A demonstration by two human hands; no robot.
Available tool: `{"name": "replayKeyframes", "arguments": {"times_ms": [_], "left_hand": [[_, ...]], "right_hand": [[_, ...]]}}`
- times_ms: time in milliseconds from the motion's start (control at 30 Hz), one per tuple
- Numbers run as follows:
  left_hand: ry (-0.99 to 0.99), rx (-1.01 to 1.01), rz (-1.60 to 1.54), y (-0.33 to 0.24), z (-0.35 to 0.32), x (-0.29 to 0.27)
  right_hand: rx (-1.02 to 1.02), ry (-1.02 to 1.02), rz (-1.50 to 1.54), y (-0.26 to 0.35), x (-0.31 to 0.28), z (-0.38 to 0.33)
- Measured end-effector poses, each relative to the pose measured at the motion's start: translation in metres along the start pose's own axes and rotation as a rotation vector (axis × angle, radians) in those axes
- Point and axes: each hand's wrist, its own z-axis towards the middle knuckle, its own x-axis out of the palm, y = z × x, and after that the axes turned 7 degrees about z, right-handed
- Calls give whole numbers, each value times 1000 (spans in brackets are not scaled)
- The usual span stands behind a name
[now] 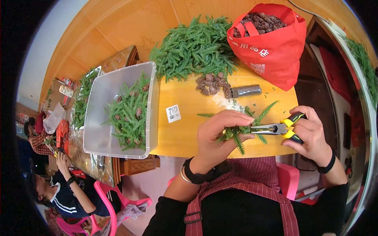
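Observation:
An artificial green pine sprig (238, 141) sits in my left hand (214, 135), whose fingers are closed around its stem end. My right hand (313, 135) grips long-nose pliers (271, 128) by their yellow and black handles. The jaws reach into the sprig beside my left fingertips; whether they pinch a wire or stem is hidden by the needles. Just beyond my hands, a small heap of brown pine cones (210, 83) lies on the yellow table (185, 137). Next to it is a dark bundle of thin wires (247, 91), with whitish crumbs nearby.
To the left stands a clear plastic bin (114, 146) with pine sprigs bearing cones. A pile of loose green sprigs (193, 47) and a red bag (275, 51) full of cones occupy the back. A white label (173, 113) lies flat. Another person (75, 192) works at the far left.

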Motion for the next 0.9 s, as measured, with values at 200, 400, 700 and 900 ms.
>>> {"name": "replayKeyframes", "arguments": {"times_ms": [200,400,700,900], "left_hand": [[17,78,42,3,0,-1],[45,45,25,3,0,-2],[49,-5,-7,2,-1,1],[37,62,47,4,-2,1]], "right_hand": [[-26,-19,-45,-3,-1,0],[-69,-2,-66,-3,-4,5],[-139,-7,-117,-10,-7,-1],[-83,-27,-123,-5,-5,2]]}}
